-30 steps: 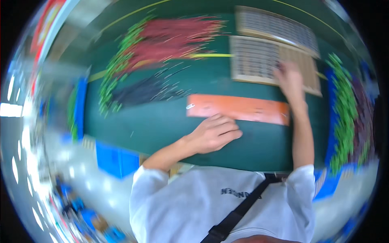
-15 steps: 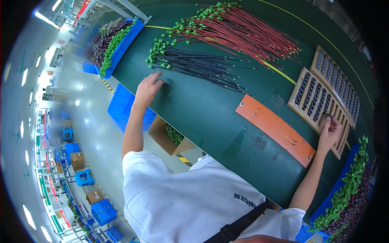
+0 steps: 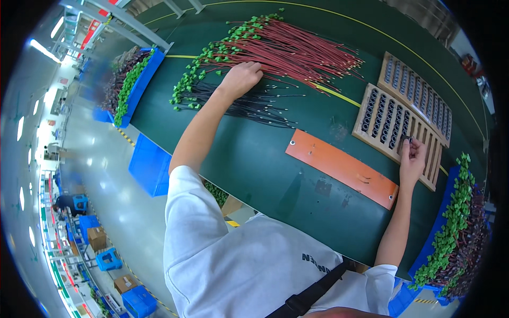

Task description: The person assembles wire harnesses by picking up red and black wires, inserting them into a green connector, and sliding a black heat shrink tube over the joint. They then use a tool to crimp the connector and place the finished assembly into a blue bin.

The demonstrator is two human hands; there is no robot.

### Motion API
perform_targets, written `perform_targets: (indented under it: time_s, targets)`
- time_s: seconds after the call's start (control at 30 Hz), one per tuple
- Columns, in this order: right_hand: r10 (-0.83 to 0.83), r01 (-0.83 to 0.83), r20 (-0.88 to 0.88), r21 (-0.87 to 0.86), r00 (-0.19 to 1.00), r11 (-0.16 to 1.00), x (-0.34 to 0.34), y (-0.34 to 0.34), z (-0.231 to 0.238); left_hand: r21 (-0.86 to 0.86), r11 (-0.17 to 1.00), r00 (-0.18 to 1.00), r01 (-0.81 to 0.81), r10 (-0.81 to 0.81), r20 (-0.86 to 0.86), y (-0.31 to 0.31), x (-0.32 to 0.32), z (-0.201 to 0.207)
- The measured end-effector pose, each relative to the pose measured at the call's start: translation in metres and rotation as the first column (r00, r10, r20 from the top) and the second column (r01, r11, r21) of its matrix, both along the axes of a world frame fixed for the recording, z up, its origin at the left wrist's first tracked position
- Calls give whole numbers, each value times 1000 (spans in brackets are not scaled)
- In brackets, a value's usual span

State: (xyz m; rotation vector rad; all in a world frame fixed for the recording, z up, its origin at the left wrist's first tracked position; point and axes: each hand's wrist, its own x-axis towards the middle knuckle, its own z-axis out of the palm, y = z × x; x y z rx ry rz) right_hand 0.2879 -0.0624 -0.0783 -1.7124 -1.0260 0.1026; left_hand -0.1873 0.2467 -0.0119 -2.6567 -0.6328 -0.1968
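My left hand (image 3: 243, 80) is over the gap between a bundle of red wires (image 3: 313, 53) and a bundle of black wires (image 3: 265, 108), both with green connectors at their left ends. Its fingers are curled together at the red bundle's lower edge; whatever is between the fingertips is hidden. On the right, my right hand (image 3: 413, 159) pinches a small dark ring-shaped part (image 3: 407, 139) above a slatted wooden rack (image 3: 377, 147). Rows of similar dark rings fill the rack's left part, while bare slats show on its right.
Behind lies a second wooden rack (image 3: 382, 78) with rows of parts. An orange strip (image 3: 342, 168) lies on the green table (image 3: 254, 159). Blue bins of green-tipped dark wires stand at the left (image 3: 142, 85) and right (image 3: 424, 259) ends. Below is another blue bin (image 3: 151, 167).
My left hand has moved from the table's near left edge, up and right, to the wires, and its fingers have curled. My right hand stays at the rack with the small part. The view has shifted.
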Motion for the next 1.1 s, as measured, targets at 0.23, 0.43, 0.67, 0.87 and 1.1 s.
perform_targets:
  time_s: [0.23, 0.43, 0.67, 0.87, 1.1]
  targets:
    - [-76, 84, 79, -91, 994, 992, -5, -4, 12, -311, 938, 904, -151, 258, 340, 1, -13, 24]
    - [-47, 51, 67, -67, 997, 996, -3, -2, 9, -458, 889, 523, -20, 400, 753, 14, -83, 82]
    - [-11, 11, -15, -34, 1000, 999, -1, 2, 2, -36, 993, 81, -111, 45, 996, 0, -110, 151]
    - [-4, 22, -161, 112, 987, 993, 17, -7, 0, -316, 949, 531, -23, 279, 800, -43, -8, 141]
    - [495, -274, -428, 481, 756, 833, -88, -14, 90, -877, 325, 887, 354, 183, 425, -187, 135, 73]
